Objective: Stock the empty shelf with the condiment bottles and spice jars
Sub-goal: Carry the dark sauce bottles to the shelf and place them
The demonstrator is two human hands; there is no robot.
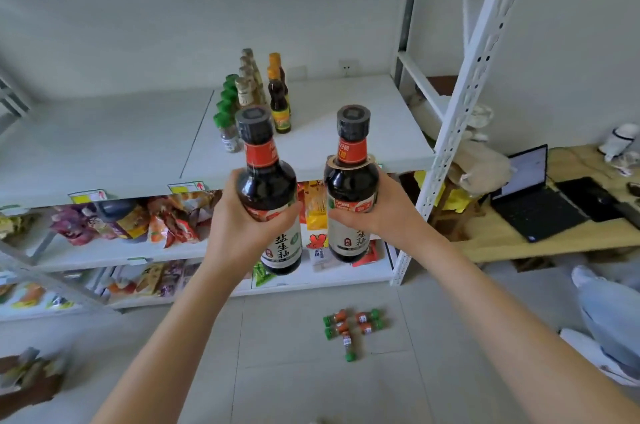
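Two hands mid-frame: left hand point(239, 219) grips one dark glass soy-sauce bottle point(268, 186), right hand point(381, 212) its twin point(351, 181), before the white metal shelf point(346, 118) (pale tiled floor point(294, 371) below).

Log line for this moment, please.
left hand: grips dark sauce bottle | right hand: grips second dark sauce bottle | shelf: partly stocked | floor: spice jars lying

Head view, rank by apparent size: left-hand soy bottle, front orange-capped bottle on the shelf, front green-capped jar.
1. Soy bottle in the left hand: largest, partly because it is nearest the camera.
2. Orange-capped bottle.
3. Green-capped jar.
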